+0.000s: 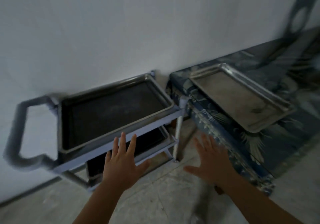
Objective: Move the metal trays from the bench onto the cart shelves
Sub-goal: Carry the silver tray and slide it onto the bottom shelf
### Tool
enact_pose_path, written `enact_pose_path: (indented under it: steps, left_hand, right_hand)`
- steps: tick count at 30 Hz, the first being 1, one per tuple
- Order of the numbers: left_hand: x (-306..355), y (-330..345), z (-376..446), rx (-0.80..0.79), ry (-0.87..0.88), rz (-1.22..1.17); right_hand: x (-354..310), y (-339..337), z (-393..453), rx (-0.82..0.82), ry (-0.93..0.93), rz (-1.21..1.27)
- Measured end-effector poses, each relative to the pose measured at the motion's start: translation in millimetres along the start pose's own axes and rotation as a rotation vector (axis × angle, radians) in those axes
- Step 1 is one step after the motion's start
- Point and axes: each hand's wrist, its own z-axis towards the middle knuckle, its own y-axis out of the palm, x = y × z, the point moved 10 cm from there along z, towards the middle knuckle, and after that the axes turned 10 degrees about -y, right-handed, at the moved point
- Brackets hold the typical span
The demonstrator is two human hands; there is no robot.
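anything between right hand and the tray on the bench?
Head view: only the bench's patterned front edge. The right hand, open, hangs in front of it over the floor; the tray lies beyond on the bench top. Nothing else is in that stretch.

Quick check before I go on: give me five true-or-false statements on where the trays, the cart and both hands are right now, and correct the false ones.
1. A metal tray lies on the bench. True.
2. The left hand grips the cart handle. False: it is spread open near the front rail of the cart, holding nothing.
3. The cart's top shelf holds a dark tray. True.
4. The right hand carries a tray. False: it is open and empty, beside the bench.
5. The cart stands to the right of the bench. False: it stands to the left.
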Motion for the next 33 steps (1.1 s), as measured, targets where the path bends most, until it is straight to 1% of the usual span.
enact_pose_path:
  steps: [3, 8, 11, 15, 19, 22, 29, 33]
  left_hand:
    - [65.2, -2.2, 5.3, -0.04, 0.17, 0.004]
    - [195.4, -10.2, -17.7, -0.036, 0.442, -0.01]
    - [262.7, -3.9, -36.1, -0.033, 0.558, -0.008]
    - [348.3, 12.6, -57.1, -0.024, 0.671, 0.017]
    - [424.9, 29.2, -80.3, -0.003, 0.711, 0.036]
    - [471.6, 39.9, -93.3, 0.002, 0.712, 0.037]
    - [546.7, 64.4, -106.8, -0.016, 0.678, 0.097]
    - [591.4, 77.1, -99.8, -0.038, 0.7, 0.145]
  right_hand:
    - [36.1, -14.3, -40.3, 0.022, 0.13, -0.011]
    - [105.9, -34.2, -113.9, 0.051, 0.336, 0.021]
    - [151.1, -35.1, -157.9, 0.071, 0.441, 0.049]
    - [213.6, -30.4, -207.0, 0.1, 0.545, 0.088]
    - [273.1, -32.3, -243.7, 0.119, 0.569, 0.095]
    - [317.7, -37.7, -258.4, 0.127, 0.543, 0.101]
    - [411.5, -41.7, -281.6, 0.148, 0.547, 0.112]
    - [457.0, -35.5, -281.8, 0.121, 0.558, 0.142]
